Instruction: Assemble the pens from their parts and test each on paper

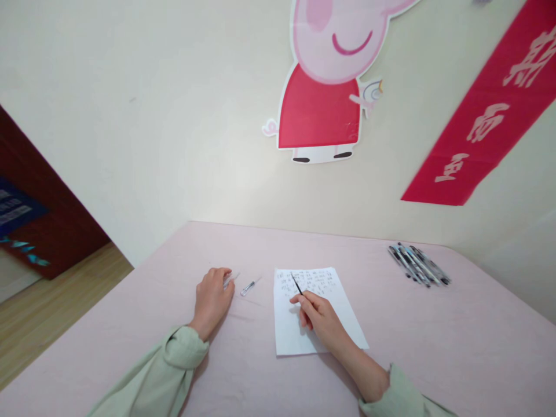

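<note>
My right hand (316, 315) pinches a thin black pen refill (297, 285), which slants up and left over a sheet of white paper (286, 336). Rows of small handwritten characters fill the upper part of the sheet. My left hand (212, 298) rests on the table left of the paper, its fingers curled round a clear plastic pen part (231, 280), mostly hidden. Between that hand and the paper lies another clear pen piece (248, 288) with a dark section.
A pink cloth covers the table (243, 370). At its back right lies a pile of several pens (419, 265). Behind stands a pale wall with a cartoon pig cutout (321, 110) and a red banner (473, 127). A brown door (47, 220) is at the left.
</note>
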Demonstrator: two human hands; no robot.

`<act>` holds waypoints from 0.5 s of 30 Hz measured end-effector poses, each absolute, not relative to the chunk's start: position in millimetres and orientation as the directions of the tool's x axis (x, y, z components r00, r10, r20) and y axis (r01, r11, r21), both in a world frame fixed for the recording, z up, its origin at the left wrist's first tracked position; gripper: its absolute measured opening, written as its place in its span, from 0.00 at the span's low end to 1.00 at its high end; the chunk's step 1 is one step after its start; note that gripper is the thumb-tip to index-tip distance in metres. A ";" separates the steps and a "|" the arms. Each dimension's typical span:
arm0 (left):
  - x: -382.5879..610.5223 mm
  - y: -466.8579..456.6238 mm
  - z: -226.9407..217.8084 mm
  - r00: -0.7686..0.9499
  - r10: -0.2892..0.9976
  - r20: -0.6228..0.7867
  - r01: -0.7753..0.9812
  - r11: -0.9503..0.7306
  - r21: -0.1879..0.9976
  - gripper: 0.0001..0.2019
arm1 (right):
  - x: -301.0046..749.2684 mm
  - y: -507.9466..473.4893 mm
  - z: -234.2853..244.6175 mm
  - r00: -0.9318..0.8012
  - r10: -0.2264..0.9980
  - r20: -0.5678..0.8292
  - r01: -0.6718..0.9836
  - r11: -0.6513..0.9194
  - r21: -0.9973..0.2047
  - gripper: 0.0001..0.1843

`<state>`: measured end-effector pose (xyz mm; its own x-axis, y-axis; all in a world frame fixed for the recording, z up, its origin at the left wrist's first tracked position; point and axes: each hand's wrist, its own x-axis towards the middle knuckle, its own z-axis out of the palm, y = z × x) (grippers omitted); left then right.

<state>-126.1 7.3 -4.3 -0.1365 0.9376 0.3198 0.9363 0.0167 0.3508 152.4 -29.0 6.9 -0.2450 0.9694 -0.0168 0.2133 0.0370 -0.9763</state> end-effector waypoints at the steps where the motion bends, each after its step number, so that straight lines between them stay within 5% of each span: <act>1: -124.8 6.8 -3.5 -0.126 0.940 0.317 0.944 0.015 0.329 0.13 | 152.5 -28.8 6.0 -0.247 0.969 -0.017 0.213 0.037 -0.976 0.21; 10: -126.5 7.3 -2.3 -0.083 0.949 0.305 0.952 -0.015 0.304 0.11 | 152.8 -27.8 4.0 -0.248 0.969 -0.015 0.209 0.038 -0.977 0.20; 15: -128.1 11.8 -4.7 -0.126 0.921 0.369 0.853 -0.090 0.513 0.09 | 152.6 -28.3 4.8 -0.243 0.970 -0.013 0.195 0.036 -0.980 0.19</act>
<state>-128.1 11.8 -4.7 -0.1256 0.9208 0.3693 0.8535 -0.0895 0.5134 152.6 -28.3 4.8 -0.2431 0.9699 -0.0133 0.1954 0.0356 -0.9801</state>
